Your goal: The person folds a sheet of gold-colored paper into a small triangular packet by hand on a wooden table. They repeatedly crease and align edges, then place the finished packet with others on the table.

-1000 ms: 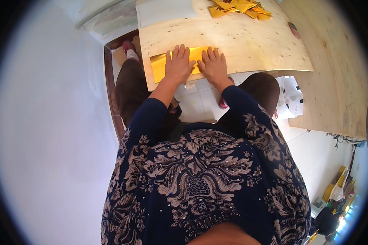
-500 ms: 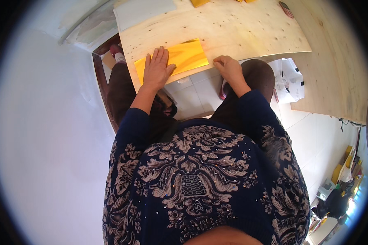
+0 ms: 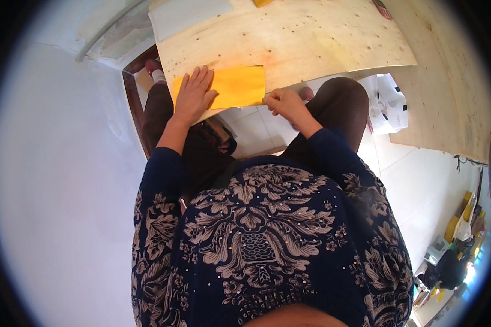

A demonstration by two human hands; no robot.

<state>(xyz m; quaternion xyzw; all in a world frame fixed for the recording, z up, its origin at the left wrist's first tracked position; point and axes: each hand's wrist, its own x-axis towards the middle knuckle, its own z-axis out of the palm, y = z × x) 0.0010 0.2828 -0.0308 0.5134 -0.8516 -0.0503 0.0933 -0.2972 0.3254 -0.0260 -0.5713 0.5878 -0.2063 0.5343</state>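
A shiny yellow rectangular sheet (image 3: 237, 86) lies at the near left edge of the wooden table, its near side reaching the edge. My left hand (image 3: 193, 99) rests flat on its left part, fingers stretched forward and thumb out to the side. At the sheet's near right corner, my right hand (image 3: 289, 106) has its fingers curled in and pinched together on the corner. The fingertips hide how much of the sheet is between them.
On the pale plywood table (image 3: 311, 43) lie a grey sheet (image 3: 188, 16) at the far left, a piece of yellow material (image 3: 262, 2) at the far edge and a red handheld device (image 3: 382, 9) at the far right. A white plastic bag (image 3: 388, 103) stands right of my knee.
The yellow sheet has turned clockwise and shifted left and towards me. My left hand moved left with it. My right hand came left and nearer, onto the sheet's corner.
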